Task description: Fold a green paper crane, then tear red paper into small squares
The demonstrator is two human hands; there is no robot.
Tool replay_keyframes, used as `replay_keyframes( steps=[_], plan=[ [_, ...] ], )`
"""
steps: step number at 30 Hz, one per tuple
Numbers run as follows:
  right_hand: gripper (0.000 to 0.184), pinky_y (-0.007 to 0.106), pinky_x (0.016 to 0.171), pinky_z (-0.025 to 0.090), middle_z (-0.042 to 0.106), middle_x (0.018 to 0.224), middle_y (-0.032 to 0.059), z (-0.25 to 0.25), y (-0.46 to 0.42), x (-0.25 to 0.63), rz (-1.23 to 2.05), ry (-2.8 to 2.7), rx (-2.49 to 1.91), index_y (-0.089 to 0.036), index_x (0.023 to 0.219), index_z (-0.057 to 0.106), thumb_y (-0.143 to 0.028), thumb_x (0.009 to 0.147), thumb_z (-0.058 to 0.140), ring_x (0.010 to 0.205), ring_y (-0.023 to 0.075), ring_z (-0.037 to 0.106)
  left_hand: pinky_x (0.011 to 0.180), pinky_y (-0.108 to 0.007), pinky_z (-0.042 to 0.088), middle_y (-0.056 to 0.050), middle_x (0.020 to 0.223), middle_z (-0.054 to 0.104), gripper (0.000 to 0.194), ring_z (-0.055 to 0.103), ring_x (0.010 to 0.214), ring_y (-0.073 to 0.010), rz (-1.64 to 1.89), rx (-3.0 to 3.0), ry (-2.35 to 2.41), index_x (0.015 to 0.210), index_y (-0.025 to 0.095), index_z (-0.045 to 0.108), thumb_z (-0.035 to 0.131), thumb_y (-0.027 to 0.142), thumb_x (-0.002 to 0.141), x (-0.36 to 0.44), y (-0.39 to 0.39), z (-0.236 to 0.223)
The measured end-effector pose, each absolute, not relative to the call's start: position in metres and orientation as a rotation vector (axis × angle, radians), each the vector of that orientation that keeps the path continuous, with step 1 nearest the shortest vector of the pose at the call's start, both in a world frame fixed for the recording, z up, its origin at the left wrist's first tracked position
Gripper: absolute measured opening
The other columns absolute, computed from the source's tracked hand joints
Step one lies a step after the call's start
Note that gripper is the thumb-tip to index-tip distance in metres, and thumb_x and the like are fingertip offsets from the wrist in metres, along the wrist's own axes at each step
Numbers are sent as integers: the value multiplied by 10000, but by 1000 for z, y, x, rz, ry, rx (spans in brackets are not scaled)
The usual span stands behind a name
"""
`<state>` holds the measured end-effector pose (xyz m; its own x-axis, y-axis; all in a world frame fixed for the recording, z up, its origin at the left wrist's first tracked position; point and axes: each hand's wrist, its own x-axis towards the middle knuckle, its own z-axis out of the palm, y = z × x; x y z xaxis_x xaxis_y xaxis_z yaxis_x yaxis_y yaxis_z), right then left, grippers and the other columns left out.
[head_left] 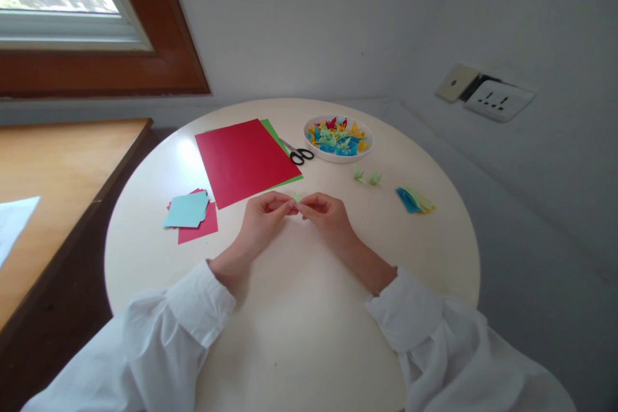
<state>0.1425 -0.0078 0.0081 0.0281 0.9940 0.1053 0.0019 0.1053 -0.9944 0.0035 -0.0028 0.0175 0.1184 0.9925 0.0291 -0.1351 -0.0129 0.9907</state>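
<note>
My left hand [263, 217] and my right hand [326, 214] meet over the middle of a round cream table [299, 322]. Both pinch a tiny pale green folded paper piece [296, 197] between their fingertips, just above the tabletop. Both arms wear white sleeves. A large red sheet [244, 159] lies just beyond my hands, on top of a green sheet [276, 136]. Two small green folded figures [365, 176] stand to the right of it.
Black-handled scissors [298, 154] lie beside a white dish [338, 138] full of coloured folded figures. Light blue and red paper squares [189, 214] sit at left; blue and yellow squares [414, 200] at right. A wooden ledge [58, 167] adjoins the table; a wall socket [499, 100] is right.
</note>
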Motion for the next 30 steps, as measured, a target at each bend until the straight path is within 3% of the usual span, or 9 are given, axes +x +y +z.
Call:
replay_keyframes(
  steps=[8, 13, 20, 30],
  plan=[
    [164, 259, 554, 466, 641, 583, -13, 9, -7, 141, 1165, -1185, -1158, -186, 596, 593, -317, 593, 691, 552, 118, 577, 587, -256, 470, -27, 608, 695, 284, 666, 625, -186, 1207, 1227, 1020, 772, 168, 587, 753, 345, 625, 2, -4, 19],
    [180, 252, 548, 468, 677, 653, 5, 6, -6, 141, 1189, -1156, -1138, -185, 692, 634, -322, 594, 699, 608, 131, 612, 598, -266, 477, -44, 655, 709, 287, 674, 652, -199, 1191, 1250, 1061, 830, 159, 617, 741, 331, 636, 2, -4, 19],
    [172, 244, 550, 461, 699, 679, 12, 7, -6, 142, 1229, -1176, -1112, -183, 738, 686, -304, 615, 692, 636, 135, 627, 654, -272, 489, -55, 747, 707, 206, 657, 701, -189, 1186, 1323, 1037, 724, 146, 679, 722, 338, 661, 2, -4, 21],
    [147, 249, 555, 455, 696, 676, 21, 9, -8, 142, 1213, -1212, -1109, -179, 711, 688, -305, 634, 684, 639, 139, 618, 662, -259, 486, -61, 746, 707, 179, 645, 707, -179, 1206, 1476, 1061, 720, 147, 693, 658, 322, 730, 1, -6, 19]
  ],
)
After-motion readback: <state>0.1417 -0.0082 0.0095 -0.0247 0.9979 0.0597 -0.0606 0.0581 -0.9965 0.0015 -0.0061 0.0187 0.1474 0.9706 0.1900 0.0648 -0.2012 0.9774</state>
